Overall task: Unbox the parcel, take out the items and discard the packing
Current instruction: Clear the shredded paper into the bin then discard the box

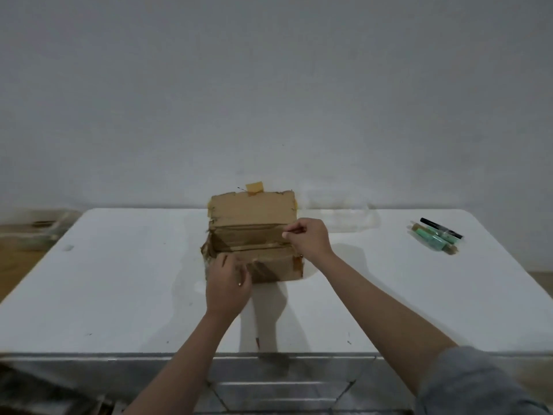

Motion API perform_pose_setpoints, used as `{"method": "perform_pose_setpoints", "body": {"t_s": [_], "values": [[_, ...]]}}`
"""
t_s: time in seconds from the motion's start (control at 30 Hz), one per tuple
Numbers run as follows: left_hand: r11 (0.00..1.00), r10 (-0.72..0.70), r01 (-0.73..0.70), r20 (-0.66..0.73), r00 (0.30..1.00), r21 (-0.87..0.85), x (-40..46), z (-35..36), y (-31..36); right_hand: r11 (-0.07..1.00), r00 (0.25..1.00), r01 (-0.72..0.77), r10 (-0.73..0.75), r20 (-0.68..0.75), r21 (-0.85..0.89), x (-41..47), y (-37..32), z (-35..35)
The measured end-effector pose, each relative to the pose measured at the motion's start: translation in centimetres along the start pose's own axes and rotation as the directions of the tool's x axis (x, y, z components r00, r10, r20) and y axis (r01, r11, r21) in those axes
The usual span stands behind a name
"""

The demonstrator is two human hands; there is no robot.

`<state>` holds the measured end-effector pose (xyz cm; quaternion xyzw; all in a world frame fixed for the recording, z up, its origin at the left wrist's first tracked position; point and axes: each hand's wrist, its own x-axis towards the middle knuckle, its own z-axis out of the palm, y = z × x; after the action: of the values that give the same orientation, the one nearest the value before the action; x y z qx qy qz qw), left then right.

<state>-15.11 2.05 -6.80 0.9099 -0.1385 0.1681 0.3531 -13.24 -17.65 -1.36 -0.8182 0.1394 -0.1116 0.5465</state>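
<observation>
White worktop fills the near and middle ground, pale wall behind it, tiled floor showing below its front edge. 2 bare forearms reach in from the near edge; grey sleeve on the right one. Left hand rests on the near-left corner of the cardboard parcel, fingers curled against the near flap and front face; whether they pinch tape or only press the card, cannot tell. Right hand sits over the parcel's right end, thumb and forefinger pinched together at the open top; what they hold is too small and blurred to make out. Parcel stands mid-worktop, top flaps open, far flap upright and tilted back, a scrap of yellowish tape sticking up from its upper edge. Well apart, on the far right of the worktop, a clear packet of pens lies flat: 1 black, the others green. Blurred clear plastic lies just behind the parcel's right side.
</observation>
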Motion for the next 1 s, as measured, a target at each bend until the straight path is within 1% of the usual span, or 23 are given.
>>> {"method": "perform_pose_setpoints", "body": {"t_s": [0.07, 0.23, 0.27, 0.33, 0.43, 0.47, 0.53, 0.6, 0.63, 0.7, 0.8, 0.87, 0.93, 0.97, 1.0], "values": [[0.998, -0.049, 0.050, -0.037, 0.998, 0.033, 1.2, -0.9, -0.9, 0.999, 1.000, 0.022, -0.022, 0.004, -0.027, 0.6, -0.3, 0.9], [0.983, -0.174, 0.179, -0.121, 0.977, 0.039, 4.2, -1.8, -1.9, 0.990, 0.992, 0.101, -0.093, 0.084, -0.097, 2.7, 0.0, 1.9], [0.978, -0.197, 0.204, -0.117, 0.974, 0.054, 4.8, -1.8, -2.0, 0.988, 0.990, 0.124, -0.117, 0.075, -0.092, 3.2, 0.2, 1.8], [0.963, -0.257, 0.262, -0.078, 0.963, 0.067, 6.0, -1.5, -2.6, 0.985, 0.987, 0.163, -0.163, 0.013, -0.059, 4.1, 0.7, 1.7], [0.937, -0.349, 0.349, 0.005, 0.937, -0.001, 7.5, -0.7, -3.5, 0.977, 0.971, 0.207, -0.212, -0.107, -0.052, 5.6, 1.7, 1.9], [0.933, -0.356, 0.357, 0.023, 0.934, -0.042, 7.9, -0.5, -3.5, 0.976, 0.970, 0.212, -0.216, -0.114, -0.052, 6.1, 2.1, 2.2], [0.919, -0.370, 0.372, 0.043, 0.928, -0.130, 8.4, 0.0, -3.0, 0.977, 0.975, 0.211, -0.213, -0.069, -0.027, 6.6, 2.6, 2.8], [0.875, -0.438, 0.436, 0.042, 0.898, -0.209, 8.6, 0.5, -2.6, 0.974, 0.974, 0.225, -0.225, -0.017, 0.009, 6.7, 3.0, 3.3], [0.849, -0.477, 0.472, 0.040, 0.878, -0.239, 8.5, 0.7, -2.5, 0.969, 0.970, 0.243, -0.242, -0.023, 0.036, 6.7, 3.2, 3.4], [0.797, -0.529, 0.507, 0.027, 0.848, -0.328, 8.6, 0.7, -2.6, 0.953, 0.956, 0.287, -0.277, -0.101, 0.102, 6.7, 3.3, 3.4], [0.671, -0.582, 0.506, 0.038, 0.812, -0.542, 9.1, 0.4, -2.5, 0.923, 0.943, 0.306, -0.260, -0.211, 0.235, 6.6, 3.0, 3.1], [0.594, -0.590, 0.478, 0.055, 0.806, -0.646, 9.4, 0.3, -2.5, 0.911, 0.952, 0.276, -0.215, -0.220, 0.306, 6.3, 2.7, 3.0], [0.560, -0.578, 0.464, 0.077, 0.812, -0.687, 9.7, -0.1, -2.2, 0.910, 0.955, 0.270, -0.213, -0.207, 0.313, 6.0, 2.7, 2.9], [0.526, -0.578, 0.464, 0.101, 0.810, -0.713, 9.9, -0.2, -2.1, 0.908, 0.952, 0.282, -0.223, -0.211, 0.309, 5.7, 2.7, 2.8], [0.471, -0.590, 0.472, 0.131, 0.796, -0.745, 10.0, -0.4, -1.6, 0.907, 0.948, 0.289, -0.228, -0.221, 0.307, 5.5, 2.5, 2.6]]}}
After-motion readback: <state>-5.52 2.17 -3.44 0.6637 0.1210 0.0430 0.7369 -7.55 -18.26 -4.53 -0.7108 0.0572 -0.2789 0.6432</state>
